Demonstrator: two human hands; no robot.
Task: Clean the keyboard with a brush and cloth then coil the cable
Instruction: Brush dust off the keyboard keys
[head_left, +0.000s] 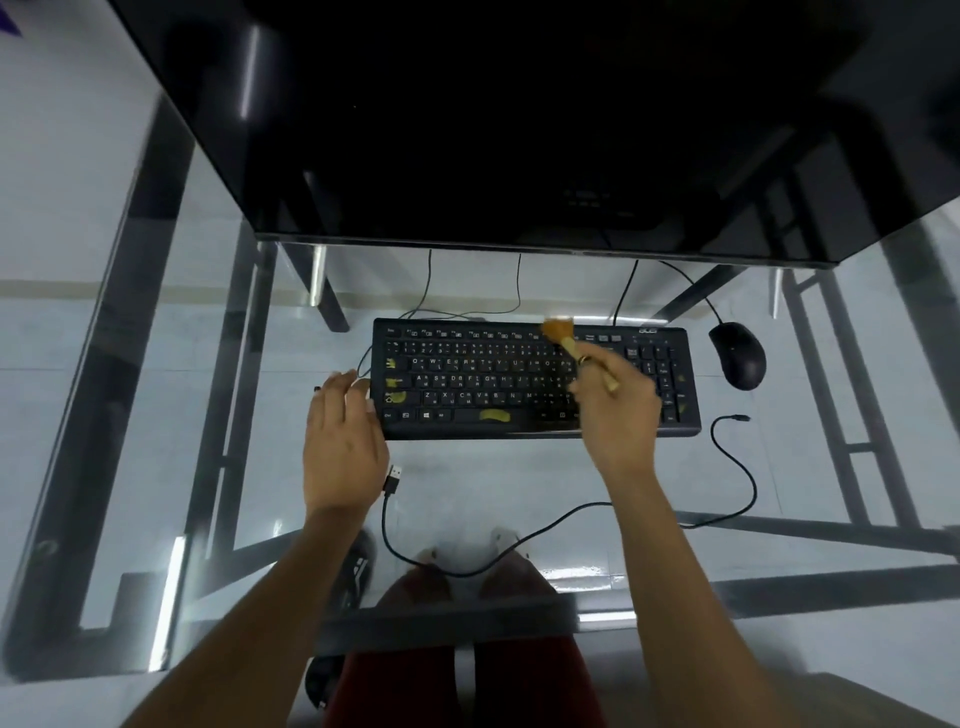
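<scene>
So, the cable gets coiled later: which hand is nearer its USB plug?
Left. The left hand lies right beside the USB plug; the right hand brushes over the keyboard.

Clear glass tabletop (218, 322), smooth and glossy, throwing back streaks of light, on a dark frame that looks like metal. The keyboard (535, 382) reads as matt black plastic with yellowish smears on some keys. Brush (576, 349): pale wooden handle, tan bristles. Glossy black monitor (519, 130), satin black mouse (737, 355).
</scene>
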